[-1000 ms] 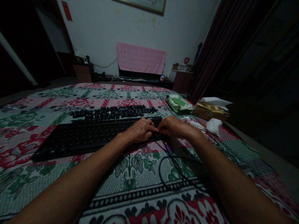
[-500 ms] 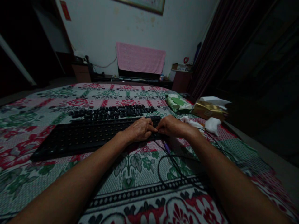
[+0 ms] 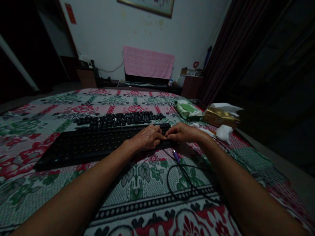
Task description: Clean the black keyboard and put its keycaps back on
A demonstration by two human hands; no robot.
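A black keyboard (image 3: pixel 98 141) with its keycaps off lies across the bed, rows of small round marks on its face. Over its right end, my left hand (image 3: pixel 150 137) has its index finger extended down to the surface and the other fingers curled in. My right hand (image 3: pixel 180 132) is closed in a pinch at the same spot, fingertips almost meeting the left index. Anything between the fingers is too small or dark to make out. Behind the keyboard lies a long heap of loose black keycaps (image 3: pixel 118 119).
A purple pen-like tool (image 3: pixel 175 156) and a looped black cable (image 3: pixel 185 177) lie before the keyboard. To the right are a green wipes pack (image 3: pixel 188 109), a gold tissue box (image 3: pixel 219 117) and crumpled white tissue (image 3: pixel 224 133). A patterned cover (image 3: pixel 137 183) spreads over the bed.
My right hand has shifted slightly, its fingertips lifting a little off the left index. My left hand stays in place on the keyboard.
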